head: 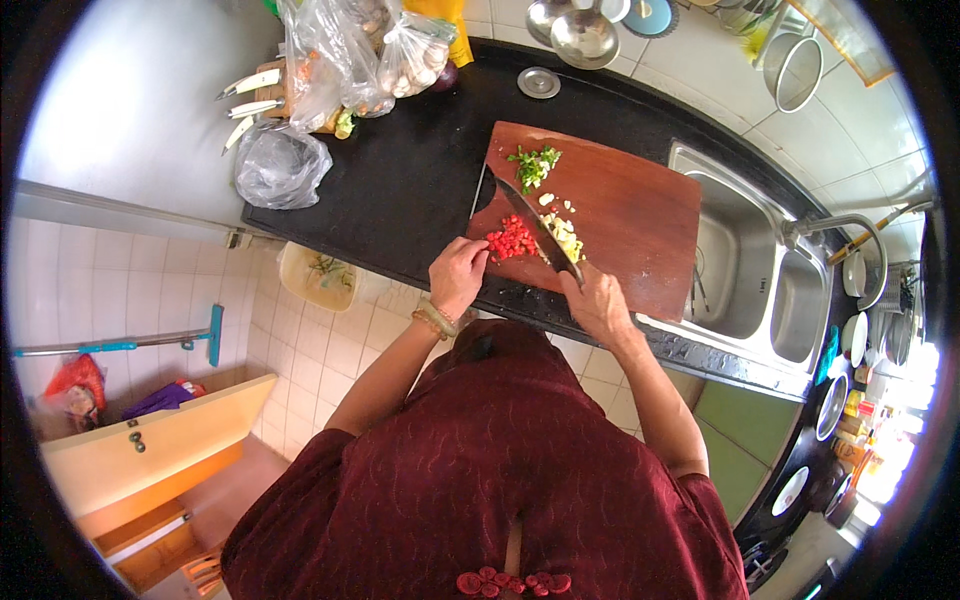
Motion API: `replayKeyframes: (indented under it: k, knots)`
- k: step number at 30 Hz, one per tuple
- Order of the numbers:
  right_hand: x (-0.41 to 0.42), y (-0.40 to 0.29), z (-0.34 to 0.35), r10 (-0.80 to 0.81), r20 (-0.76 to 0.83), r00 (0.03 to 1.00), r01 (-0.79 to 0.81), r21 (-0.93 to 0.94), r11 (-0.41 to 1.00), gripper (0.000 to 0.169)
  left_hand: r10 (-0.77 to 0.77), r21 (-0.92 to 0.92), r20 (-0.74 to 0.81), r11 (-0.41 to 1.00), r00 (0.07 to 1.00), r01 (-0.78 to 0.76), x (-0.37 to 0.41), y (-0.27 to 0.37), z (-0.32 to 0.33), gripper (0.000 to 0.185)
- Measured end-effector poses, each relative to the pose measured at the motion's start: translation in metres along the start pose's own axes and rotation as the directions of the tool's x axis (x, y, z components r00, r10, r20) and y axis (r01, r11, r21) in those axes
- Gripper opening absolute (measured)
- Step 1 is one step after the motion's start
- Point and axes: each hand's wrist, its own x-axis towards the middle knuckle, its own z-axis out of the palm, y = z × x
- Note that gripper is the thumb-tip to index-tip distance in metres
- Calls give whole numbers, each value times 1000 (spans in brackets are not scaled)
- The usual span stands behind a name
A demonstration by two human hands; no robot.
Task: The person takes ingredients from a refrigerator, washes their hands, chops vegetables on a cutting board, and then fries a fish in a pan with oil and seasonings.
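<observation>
My right hand grips the handle of a kitchen knife, whose blade lies slantwise over the wooden cutting board. Left of the blade is a pile of chopped red pepper; on its right are chopped pale pieces, perhaps garlic. Chopped green onion sits near the board's far left part. My left hand, with bracelets at the wrist, is at the board's near left edge beside the red pieces. Its fingers are bent together; whether they pinch a small piece cannot be told.
A double steel sink with a faucet adjoins the board on the right. Plastic bags and a block with white-handled knives stand at the far left. A small metal lid lies behind the board. Below the counter's left edge is a pale bin.
</observation>
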Motion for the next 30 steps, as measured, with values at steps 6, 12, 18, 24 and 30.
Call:
replayKeyframes:
  k: [6, 12, 18, 24, 30]
  knots:
    - [-11, 31, -47, -30, -141, 990, 7, -156, 988, 27, -68, -79, -53, 995, 996, 64, 0, 18, -5, 22]
    - [-14, 67, -43, -102, -321, 942, 37, -203, 978, 30, -68, -104, -41, 993, 997, 64, -10, 15, -4, 22]
    - [-12, 82, -7, -96, -475, 875, -10, -216, 976, 34, -17, -164, 38, 986, 999, 23, -4, 23, 1, 19]
    - [-12, 73, 25, 23, -521, 853, -164, -226, 960, 41, 138, -283, 103, 953, 985, -104, 18, 45, 10, 19]
    - [-4, 76, 46, 82, -538, 839, -213, -187, 959, 33, 319, -387, 141, 889, 937, -245, 21, 72, 24, 12]
